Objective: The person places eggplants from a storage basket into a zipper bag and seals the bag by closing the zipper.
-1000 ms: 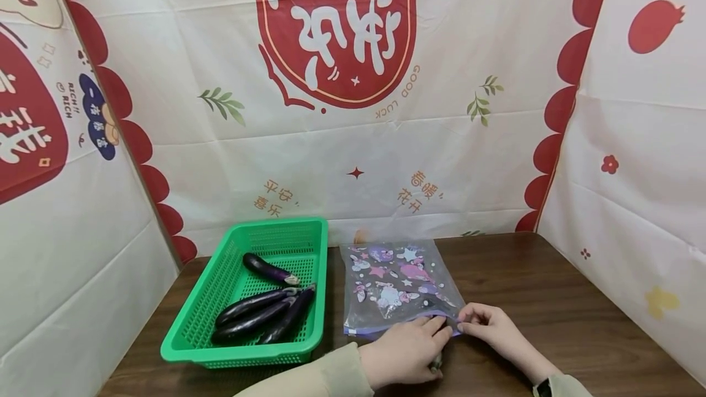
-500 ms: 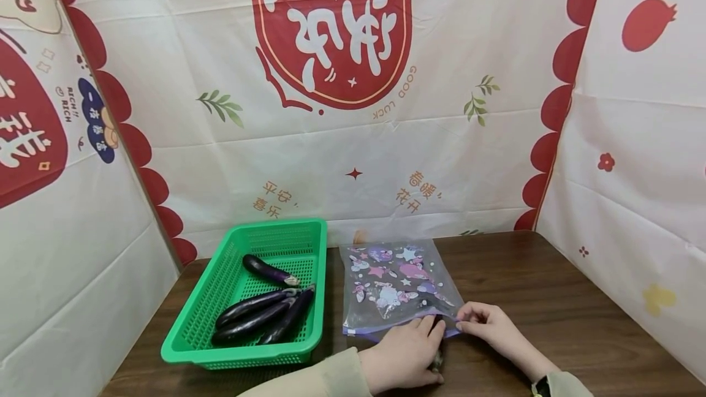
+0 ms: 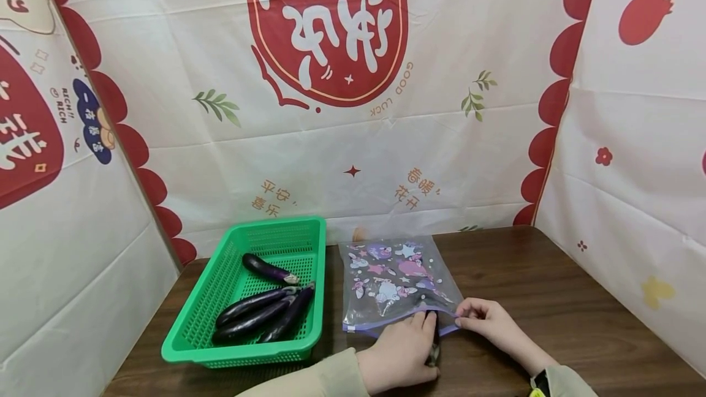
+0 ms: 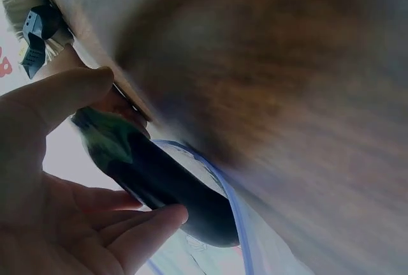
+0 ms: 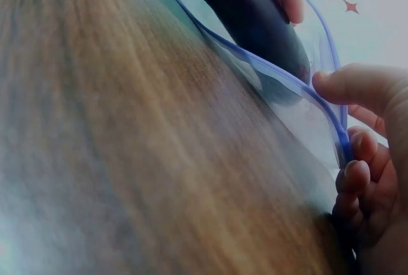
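Observation:
My left hand [image 3: 401, 351] grips an eggplant [image 4: 169, 176] by its stem half, thumb on one side and fingers on the other. The eggplant's dark blunt end is inside the mouth of a clear zip bag [image 3: 361, 308] printed with stars and cartoon figures. This bag lies flat on the table, its purple zip edge [image 5: 255, 61] toward me and bowed open around the eggplant. At the right corner of that edge, my right hand [image 3: 489, 321] pinches the bag between thumb and fingers. In the head view the left hand covers much of the eggplant.
Left of the bag stands a green perforated basket [image 3: 318, 317] holding several eggplants [image 3: 250, 323]. Under everything is a dark wooden table [image 3: 557, 299]. Printed white cloth [image 3: 331, 146] walls off the back and both sides.
The bag's mouth gapes a little wider now, and more of the eggplant shows beside the left fingers. Both hands stay nearly in place; the head view has shifted slightly.

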### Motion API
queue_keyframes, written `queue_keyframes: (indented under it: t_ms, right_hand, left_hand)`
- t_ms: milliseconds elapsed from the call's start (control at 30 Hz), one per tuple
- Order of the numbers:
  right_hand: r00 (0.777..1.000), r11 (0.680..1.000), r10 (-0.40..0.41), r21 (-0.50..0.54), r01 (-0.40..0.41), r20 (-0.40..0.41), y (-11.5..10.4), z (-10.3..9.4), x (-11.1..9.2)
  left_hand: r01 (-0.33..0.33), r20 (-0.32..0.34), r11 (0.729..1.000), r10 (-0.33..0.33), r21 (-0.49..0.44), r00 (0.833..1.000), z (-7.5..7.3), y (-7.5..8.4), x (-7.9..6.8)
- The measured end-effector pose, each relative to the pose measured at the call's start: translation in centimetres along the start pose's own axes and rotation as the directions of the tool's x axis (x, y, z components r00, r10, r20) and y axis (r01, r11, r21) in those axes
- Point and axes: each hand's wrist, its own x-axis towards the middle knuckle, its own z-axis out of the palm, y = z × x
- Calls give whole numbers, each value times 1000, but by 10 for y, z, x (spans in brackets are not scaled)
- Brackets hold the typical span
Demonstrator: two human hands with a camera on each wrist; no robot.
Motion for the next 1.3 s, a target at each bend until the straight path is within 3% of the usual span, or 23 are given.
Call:
queue_keyframes:
  t_ms: [200,467,733,1000,1300]
  right_hand:
    - [1000,1000,4,8,-4,-3,4,1,0]
    - [1000,1000,1,18,-1,1,5,2,0]
    - [1000,1000,1,12,-1,4,5,2,0]
    - [1000,1000,11,10,-11,-4,5,0,1]
    - [1000,1000,14,22,-14,13,6,0,2]
  left_hand:
    - [7,-8,999,-7,-35,1000,0,-2,1]
    - [23,107,997,-16,-69,994,3,-5,7]
    - [17,133,998,-8,-66,991,10,-5,17]
    - [82,176,995,-70,-61,982,9,0,27]
    - [107,209,993,-94,-53,973,8,1,22]
